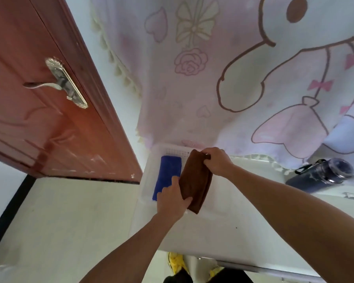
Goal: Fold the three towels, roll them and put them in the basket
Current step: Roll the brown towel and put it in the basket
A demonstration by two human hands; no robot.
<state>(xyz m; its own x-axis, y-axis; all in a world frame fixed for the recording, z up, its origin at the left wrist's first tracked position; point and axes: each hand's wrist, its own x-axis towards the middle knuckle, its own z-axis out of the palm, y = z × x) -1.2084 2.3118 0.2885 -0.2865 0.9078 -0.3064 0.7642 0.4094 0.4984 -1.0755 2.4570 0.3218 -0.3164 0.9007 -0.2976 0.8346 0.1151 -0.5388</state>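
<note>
Left to right. A red-brown door (39,119) with a metal handle (55,83) stands at the left. Beside it, a white basket (149,162) sits at the table's (223,231) left end; a rolled blue towel (168,170) lies inside, along the left wall. The left hand (173,198) grips the near end of a rolled brown towel (195,180), thumb on top; the right hand (218,161) clamps the far end with curled fingers. The roll is held tilted over the basket's open right part, just beside the blue towel. A third towel is not visible. The cloth looks soft, light and limp, so a roll is likely to loosen if released at one end; holding both ends, as here, should keep it wound while it is lowered. A dark bottle (319,174) lies on its side at the right. A printed cartoon cloth (213,78) hangs behind. No brand, label or writing can be read.
</note>
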